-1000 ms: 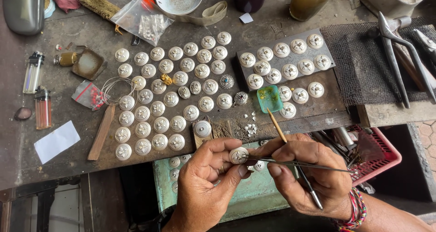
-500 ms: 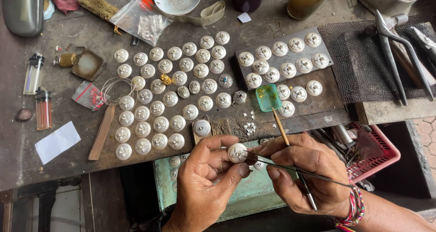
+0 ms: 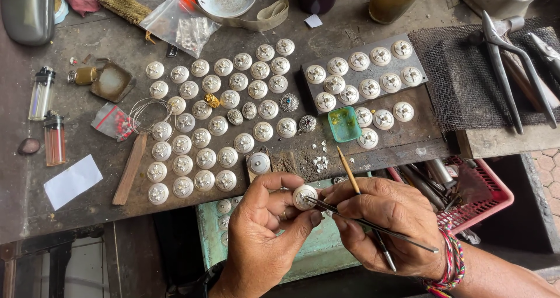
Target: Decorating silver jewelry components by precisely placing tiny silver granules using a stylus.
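Both hands are bare, with no gloves and no sleeves anywhere along the forearms that show. The left hand [image 3: 265, 234] wears a plain band ring [image 3: 282, 215] on one finger, dull metal in colour; its wrist is bare. The right hand [image 3: 388, 225] carries no ring that I can make out, but its wrist is wrapped in a stack of woven thread bracelets [image 3: 448, 263], several strands side by side, mostly red and pink with bits of green, blue and yellow worked in. The fingernails are cut short. Nothing else is worn on either arm.
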